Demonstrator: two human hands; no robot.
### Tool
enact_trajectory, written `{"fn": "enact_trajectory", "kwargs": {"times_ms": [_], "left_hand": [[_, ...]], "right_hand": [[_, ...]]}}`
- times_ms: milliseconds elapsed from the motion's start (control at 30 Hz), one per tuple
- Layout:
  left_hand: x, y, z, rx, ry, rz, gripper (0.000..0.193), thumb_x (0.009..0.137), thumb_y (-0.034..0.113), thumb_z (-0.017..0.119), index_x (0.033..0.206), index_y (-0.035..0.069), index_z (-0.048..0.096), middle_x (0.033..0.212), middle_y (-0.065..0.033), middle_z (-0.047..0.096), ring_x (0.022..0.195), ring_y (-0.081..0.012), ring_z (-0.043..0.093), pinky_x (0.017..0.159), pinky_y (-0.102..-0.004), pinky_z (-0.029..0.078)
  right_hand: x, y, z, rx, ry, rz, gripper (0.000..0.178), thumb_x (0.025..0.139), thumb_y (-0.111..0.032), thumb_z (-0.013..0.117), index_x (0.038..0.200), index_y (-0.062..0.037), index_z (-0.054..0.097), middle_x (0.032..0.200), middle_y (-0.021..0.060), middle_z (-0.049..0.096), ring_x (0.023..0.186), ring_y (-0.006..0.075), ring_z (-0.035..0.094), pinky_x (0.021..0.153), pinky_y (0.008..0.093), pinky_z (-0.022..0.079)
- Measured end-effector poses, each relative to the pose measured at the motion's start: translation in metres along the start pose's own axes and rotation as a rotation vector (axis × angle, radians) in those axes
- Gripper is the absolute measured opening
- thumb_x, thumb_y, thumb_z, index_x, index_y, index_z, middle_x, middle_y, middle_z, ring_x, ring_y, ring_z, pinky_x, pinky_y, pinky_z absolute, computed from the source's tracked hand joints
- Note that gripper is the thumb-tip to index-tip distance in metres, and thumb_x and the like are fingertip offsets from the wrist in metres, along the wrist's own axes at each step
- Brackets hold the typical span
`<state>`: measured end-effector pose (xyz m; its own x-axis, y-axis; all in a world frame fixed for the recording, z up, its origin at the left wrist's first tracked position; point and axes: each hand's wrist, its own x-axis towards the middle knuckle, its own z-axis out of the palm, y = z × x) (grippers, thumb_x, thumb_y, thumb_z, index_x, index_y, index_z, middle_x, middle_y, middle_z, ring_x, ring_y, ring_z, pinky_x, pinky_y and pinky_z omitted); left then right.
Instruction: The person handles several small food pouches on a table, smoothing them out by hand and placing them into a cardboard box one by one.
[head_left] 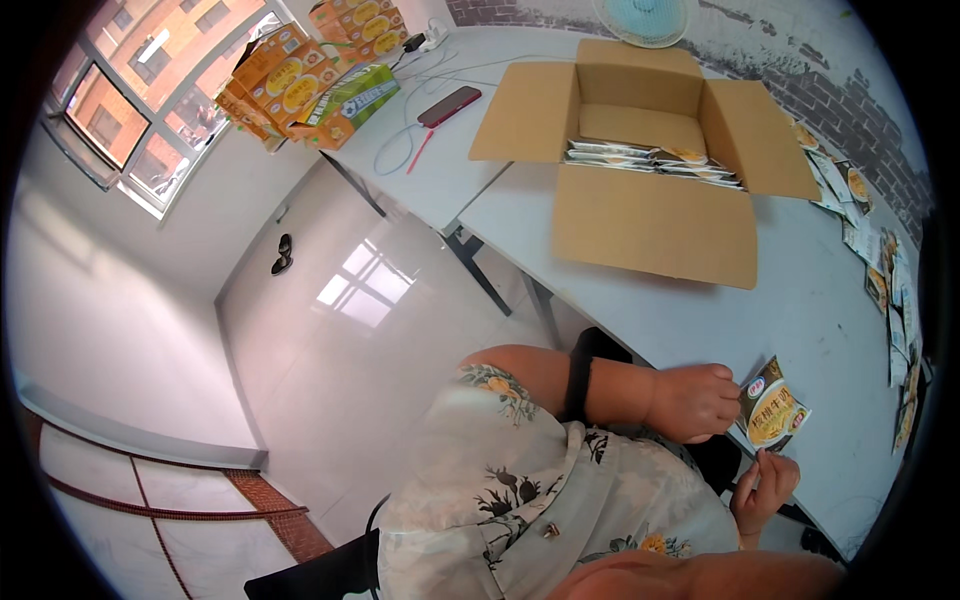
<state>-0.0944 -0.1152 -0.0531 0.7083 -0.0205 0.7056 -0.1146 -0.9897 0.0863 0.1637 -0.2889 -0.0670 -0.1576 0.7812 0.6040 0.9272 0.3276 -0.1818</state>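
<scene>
A small dark-and-yellow food packet (pixel 775 408) is held up at the table's near edge, between my two hands. My left hand (pixel 692 402) is closed at the packet's left edge, and its fingertips are partly hidden. With thumb and finger, my right hand (pixel 766 490) pinches the lower corner. Farther off on the table stands an open cardboard box (pixel 655 225), its flaps folded outward. A row of similar packets (pixel 655 160) lies inside along the box's near wall.
More loose packets (pixel 895 300) are strewn along the table's right side. At the far left of the table (pixel 430 180) are a phone (pixel 450 106), cables and orange cartons (pixel 290 85). A fan (pixel 645 18) stands behind the box. Black shoes (pixel 283 255) lie on the floor.
</scene>
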Motion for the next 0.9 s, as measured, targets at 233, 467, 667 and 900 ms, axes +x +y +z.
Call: {"fn": "enact_trajectory", "kwargs": {"times_ms": [233,467,667,900], "left_hand": [[0.007,0.005,0.009,-0.011,0.003,0.049,0.022,0.071,0.024,0.072,0.081,0.006,0.066,0.086,-0.0068,0.06,0.089,-0.0269,0.058,0.085,-0.0415,0.049],[0.016,0.006,0.018,-0.072,-0.058,0.067,0.023,0.073,0.023,0.069,0.084,0.004,0.067,0.087,-0.0086,0.061,0.086,-0.0284,0.058,0.078,-0.0409,0.053],[0.013,0.007,0.025,-0.105,-0.082,0.062,0.02,0.073,0.021,0.069,0.081,0.003,0.067,0.087,-0.0089,0.061,0.085,-0.0283,0.058,0.075,-0.0402,0.053],[0.02,0.007,0.009,-0.167,0.0,-0.011,0.024,0.074,0.017,0.072,0.092,0.002,0.066,0.092,-0.0084,0.06,0.089,-0.0285,0.058,0.079,-0.0398,0.052]], "right_hand": [[0.007,-0.01,-0.008,-0.006,-0.025,-0.087,0.026,0.091,-0.003,0.067,0.116,0.0047,0.071,0.115,0.017,0.065,0.107,0.038,0.061,0.102,0.0538,0.046],[0.014,-0.017,0.004,0.127,-0.073,-0.098,0.03,0.089,-0.004,0.068,0.118,0.0051,0.072,0.117,0.0183,0.067,0.106,0.0389,0.065,0.095,0.0491,0.052],[0.008,-0.015,0.014,0.117,-0.029,-0.098,0.031,0.086,-0.002,0.069,0.116,0.0033,0.073,0.116,0.0162,0.068,0.103,0.0356,0.065,0.091,0.0461,0.051],[0.039,-0.033,-0.002,0.148,-0.04,-0.045,0.028,0.083,0.001,0.069,0.111,0.0048,0.072,0.109,0.0164,0.066,0.095,0.0342,0.062,0.083,0.0449,0.048]]}}
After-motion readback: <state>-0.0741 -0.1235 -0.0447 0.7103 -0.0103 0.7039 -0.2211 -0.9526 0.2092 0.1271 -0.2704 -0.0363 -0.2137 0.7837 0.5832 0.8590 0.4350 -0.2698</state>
